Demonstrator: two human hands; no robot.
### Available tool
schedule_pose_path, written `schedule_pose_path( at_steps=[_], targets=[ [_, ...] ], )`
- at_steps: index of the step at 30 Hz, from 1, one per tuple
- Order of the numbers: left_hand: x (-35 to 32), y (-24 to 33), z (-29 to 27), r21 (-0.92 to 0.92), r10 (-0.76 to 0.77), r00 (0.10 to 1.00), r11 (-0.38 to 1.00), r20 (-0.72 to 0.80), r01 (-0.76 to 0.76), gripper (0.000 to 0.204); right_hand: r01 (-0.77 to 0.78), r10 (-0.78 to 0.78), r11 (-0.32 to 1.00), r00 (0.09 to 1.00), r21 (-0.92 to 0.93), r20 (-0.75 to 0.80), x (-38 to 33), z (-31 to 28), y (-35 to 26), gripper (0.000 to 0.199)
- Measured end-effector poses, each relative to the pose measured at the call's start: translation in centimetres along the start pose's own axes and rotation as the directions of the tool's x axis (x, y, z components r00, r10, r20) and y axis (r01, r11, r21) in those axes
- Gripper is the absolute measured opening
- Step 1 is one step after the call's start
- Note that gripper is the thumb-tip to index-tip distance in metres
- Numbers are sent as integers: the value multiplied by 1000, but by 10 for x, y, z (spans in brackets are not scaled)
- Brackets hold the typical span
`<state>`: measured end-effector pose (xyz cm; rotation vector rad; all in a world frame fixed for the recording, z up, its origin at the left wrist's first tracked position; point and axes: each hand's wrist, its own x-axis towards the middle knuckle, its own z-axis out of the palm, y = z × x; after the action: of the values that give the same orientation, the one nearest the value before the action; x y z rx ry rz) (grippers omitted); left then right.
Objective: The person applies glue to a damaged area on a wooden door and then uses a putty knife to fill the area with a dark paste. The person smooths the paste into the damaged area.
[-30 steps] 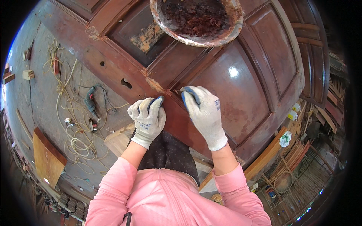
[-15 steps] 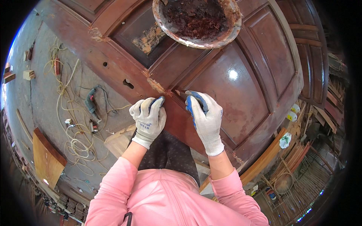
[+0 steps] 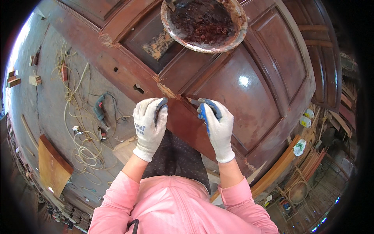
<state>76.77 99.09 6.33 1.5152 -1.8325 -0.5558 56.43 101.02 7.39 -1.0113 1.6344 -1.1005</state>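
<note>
Where the right hand is: at the centre of the frame, the gloved right hand [image 3: 219,126] pinches a small pointed tool [image 3: 192,101] between thumb and fingers, its tip aimed left toward the joint in the wood
Left hand: the gloved left hand [image 3: 149,121] is just left of centre, over the door's near edge, thumb and forefinger drawn close; I cannot tell whether it pinches anything or presses on the wood
Door: the brown panelled door [image 3: 257,128] spans the frame from upper left to right of centre; its near edge slants down from upper left, under the left hand and on to the right wrist
Patch: a rough tan patch [image 3: 166,90] lies just above the gap between the hands
Room to move: that gap is open, and smooth bare panel spreads up and right of the right hand as far as the raised moulding
Basin: at top centre, a crusted basin [image 3: 212,49] holds dark reddish-brown matter, well apart from both hands
Floor: at left, beyond the door's edge, a drill [image 3: 100,107] lies near tangled cords [image 3: 83,154]
</note>
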Motion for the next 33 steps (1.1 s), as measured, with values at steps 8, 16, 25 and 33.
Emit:
schedule_pose_path(
  at_steps=[8,16,25,33],
  targets=[
    [-10,-15,8,128,104,995,986,3,-103,29,243,-229,954,969,-174,96,13,11,-17,14],
    [30,-6,-6,-170,-75,997,983,14,76,23,-44,49,972,999,231,-15,10,-35,-37,19],
    [139,43,63,-799,-391,776,146,495,584,65,70,39,885,974,460,-223,35,-58,-82,17],
    [117,37,81,-922,-275,889,-233,367,309,45,112,-66,951,984,288,-163,40,-92,-116,10]
  ],
)
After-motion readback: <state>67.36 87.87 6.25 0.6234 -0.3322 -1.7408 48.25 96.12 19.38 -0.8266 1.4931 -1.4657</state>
